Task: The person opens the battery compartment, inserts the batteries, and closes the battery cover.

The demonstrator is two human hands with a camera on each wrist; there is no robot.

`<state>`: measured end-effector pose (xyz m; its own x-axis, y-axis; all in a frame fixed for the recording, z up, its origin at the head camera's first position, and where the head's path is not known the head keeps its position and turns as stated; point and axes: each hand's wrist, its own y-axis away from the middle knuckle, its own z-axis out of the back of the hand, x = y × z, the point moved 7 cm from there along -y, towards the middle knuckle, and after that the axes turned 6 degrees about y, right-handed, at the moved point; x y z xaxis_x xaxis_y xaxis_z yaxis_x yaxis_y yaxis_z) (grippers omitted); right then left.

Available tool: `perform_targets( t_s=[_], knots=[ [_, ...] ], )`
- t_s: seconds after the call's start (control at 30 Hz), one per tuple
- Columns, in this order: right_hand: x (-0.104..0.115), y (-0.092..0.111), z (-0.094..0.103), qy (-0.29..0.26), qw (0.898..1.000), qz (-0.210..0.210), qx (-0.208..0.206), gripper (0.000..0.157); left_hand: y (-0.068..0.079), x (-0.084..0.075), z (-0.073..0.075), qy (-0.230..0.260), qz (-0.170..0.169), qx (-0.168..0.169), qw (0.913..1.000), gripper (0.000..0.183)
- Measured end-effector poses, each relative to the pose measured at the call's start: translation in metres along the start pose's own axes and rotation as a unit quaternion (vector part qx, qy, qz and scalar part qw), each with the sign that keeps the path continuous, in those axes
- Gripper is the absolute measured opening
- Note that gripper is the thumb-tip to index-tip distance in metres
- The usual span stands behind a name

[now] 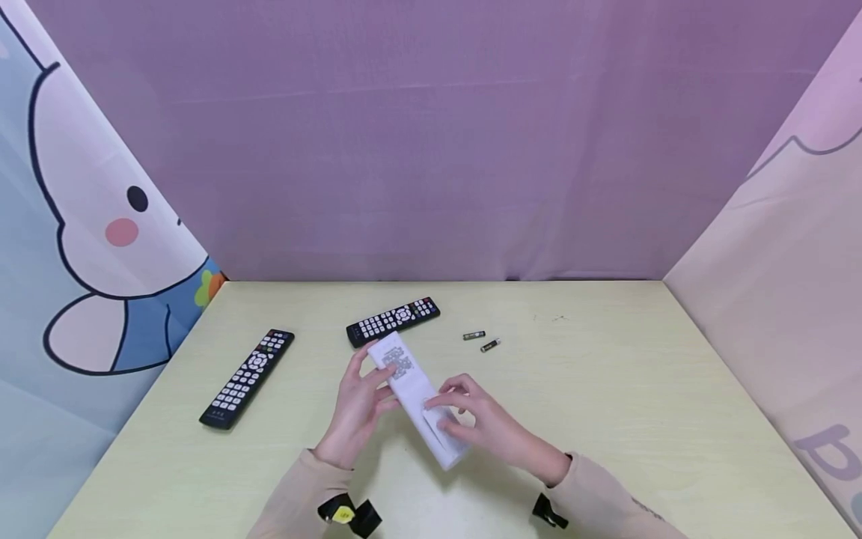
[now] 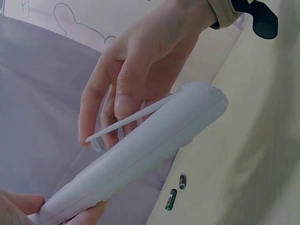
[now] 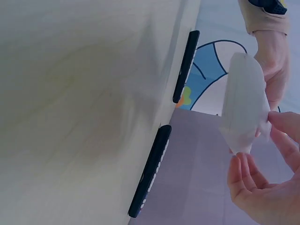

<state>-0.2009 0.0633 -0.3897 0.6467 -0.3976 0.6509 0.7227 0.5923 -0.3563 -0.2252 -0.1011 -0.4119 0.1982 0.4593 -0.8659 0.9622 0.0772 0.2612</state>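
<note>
A white remote control [image 1: 408, 385] is held over the table, back side up, with a grey printed label on it. My left hand [image 1: 355, 408] grips its far end, thumb on the back near the label. My right hand [image 1: 494, 428] pinches the battery cover [image 2: 110, 128] near the other end. One end of that cover stands raised off the body, while its other end meets the remote, as the left wrist view shows. From that side, the inside of the battery compartment is hidden. Two small batteries [image 1: 474, 335] lie on the table beyond the right hand.
One black remote [image 1: 248, 380] lies on the left of the table, and another black remote [image 1: 393, 320] lies behind the white one. A purple curtain [image 1: 431, 150] hangs along the table's back edge, with printed cloth panels at both sides.
</note>
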Motion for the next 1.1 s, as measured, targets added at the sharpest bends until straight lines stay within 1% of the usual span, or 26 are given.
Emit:
perform_targets(
  t_s=[0.13, 0.23, 0.3, 0.37, 0.43, 0.53, 0.63, 0.87, 1.1],
  knots=[
    [0.001, 0.003, -0.004, 0.032, 0.999, 0.000, 0.014, 0.036, 0.000, -0.001, 0.002, 0.000, 0.001, -0.008, 1.0000, 0.054],
    [0.001, 0.005, -0.008, 0.051, 0.998, -0.003, 0.031, 0.040, 0.000, -0.002, 0.002, 0.000, 0.000, -0.006, 1.0000, 0.055],
    [0.003, 0.006, -0.010, 0.070, 0.997, 0.007, 0.036, 0.045, 0.000, -0.002, 0.002, 0.000, 0.000, -0.007, 1.0000, 0.055],
    [0.004, 0.008, -0.012, 0.092, 0.995, 0.019, 0.040, 0.052, 0.000, -0.003, 0.003, 0.000, 0.001, -0.006, 1.0000, 0.055],
    [0.005, 0.010, -0.015, 0.110, 0.992, 0.028, 0.048, 0.063, 0.000, -0.003, 0.004, 0.004, 0.004, -0.007, 1.0000, 0.055],
    [0.006, 0.013, -0.020, 0.132, 0.989, 0.031, 0.063, 0.080, 0.000, -0.004, 0.005, 0.011, 0.005, -0.007, 0.9999, 0.055],
    [0.008, 0.015, -0.022, 0.139, 0.987, 0.027, 0.070, 0.088, 0.000, -0.005, 0.005, 0.016, 0.005, -0.007, 0.9998, 0.055],
    [0.011, 0.015, -0.020, 0.157, 0.986, 0.036, 0.050, 0.087, 0.000, -0.006, 0.004, 0.019, -0.001, -0.004, 0.9998, 0.054],
    [0.010, 0.015, -0.020, 0.185, 0.980, 0.045, 0.049, 0.085, -0.001, -0.005, 0.004, 0.021, 0.005, -0.005, 0.9998, 0.055]
  ],
)
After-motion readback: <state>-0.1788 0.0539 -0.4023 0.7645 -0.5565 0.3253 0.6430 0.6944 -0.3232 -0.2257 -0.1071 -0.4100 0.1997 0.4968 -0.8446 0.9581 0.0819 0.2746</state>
